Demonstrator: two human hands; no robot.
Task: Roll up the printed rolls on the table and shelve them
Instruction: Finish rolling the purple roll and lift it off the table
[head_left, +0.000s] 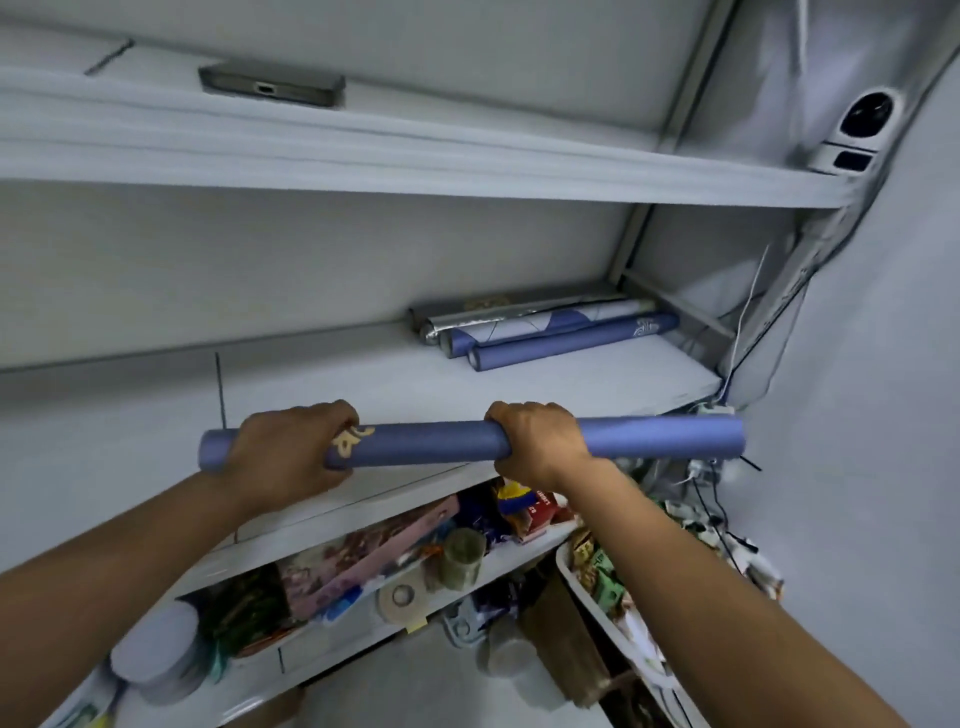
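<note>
Seen from the head camera, a person holds a tightly rolled blue printed roll with a gold emblem (431, 441) level in front of a white middle shelf (363, 384). The left hand (291, 452) and right hand (540, 441) each wrap round it, set well apart, probably to stop the paper unwinding or sagging. A row of blue and silver stored rolls (545, 332) lies at the shelf's back right, the likely destination. A beige tape ring (400, 597) and a cloudy jar (462, 558) crowd the shelf below, and a dark flat device (270, 85) sits above. Pale walls close in.
</note>
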